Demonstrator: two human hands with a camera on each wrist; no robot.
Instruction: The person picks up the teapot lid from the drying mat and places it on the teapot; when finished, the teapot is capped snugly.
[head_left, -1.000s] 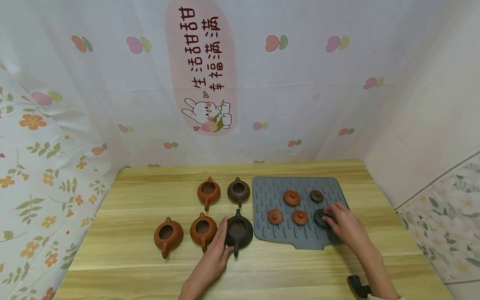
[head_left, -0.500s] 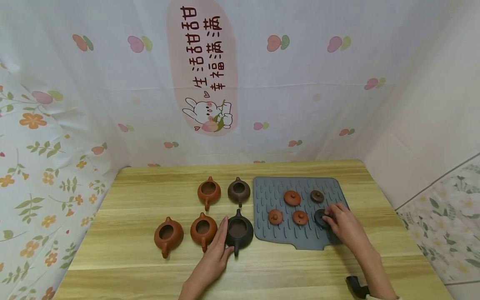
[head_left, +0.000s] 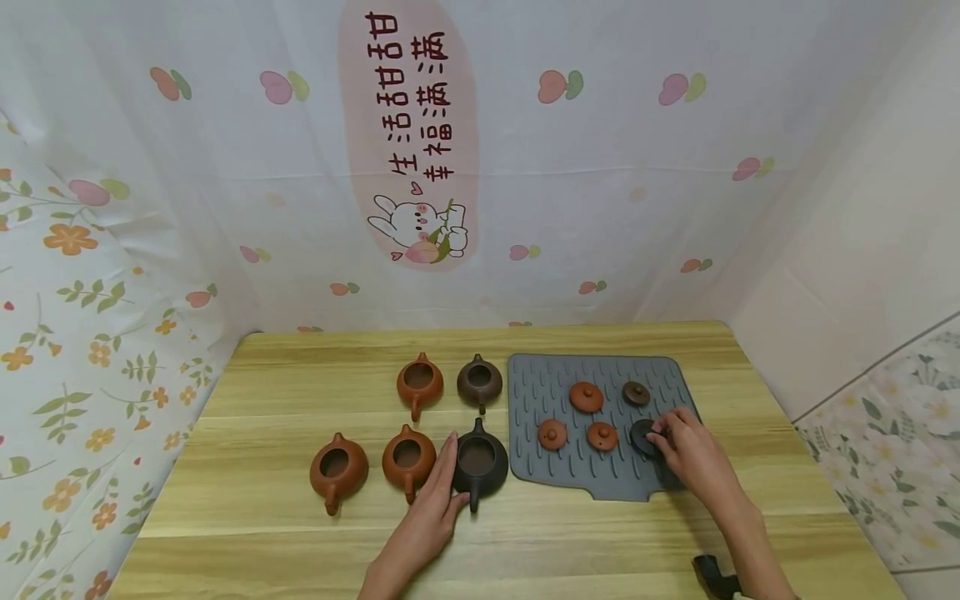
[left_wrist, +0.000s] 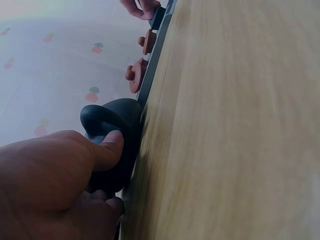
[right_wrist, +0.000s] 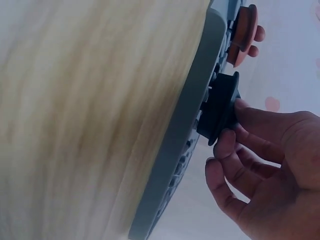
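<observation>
My left hand (head_left: 435, 508) holds a black teapot (head_left: 480, 465) that has no lid on it. Its thumb lies by the handle and its fingers run along the pot's left side; the left wrist view shows the thumb (left_wrist: 112, 145) against the dark body. With thumb and fingertips, my right hand (head_left: 693, 454) pinches the knob of a black lid (head_left: 642, 436). In the right wrist view this lid (right_wrist: 218, 107) sits on the ridged grey mat, flange upward. The knob itself is mostly hidden by the fingers.
Three orange-brown teapots (head_left: 339, 468) and a dark brown teapot (head_left: 480, 379) stand lidless on the wooden table (head_left: 247, 400). The grey mat (head_left: 536, 375) also bears orange lids (head_left: 586, 397) and a brown lid (head_left: 636, 393). A black curved object (head_left: 714, 575) lies by the right forearm.
</observation>
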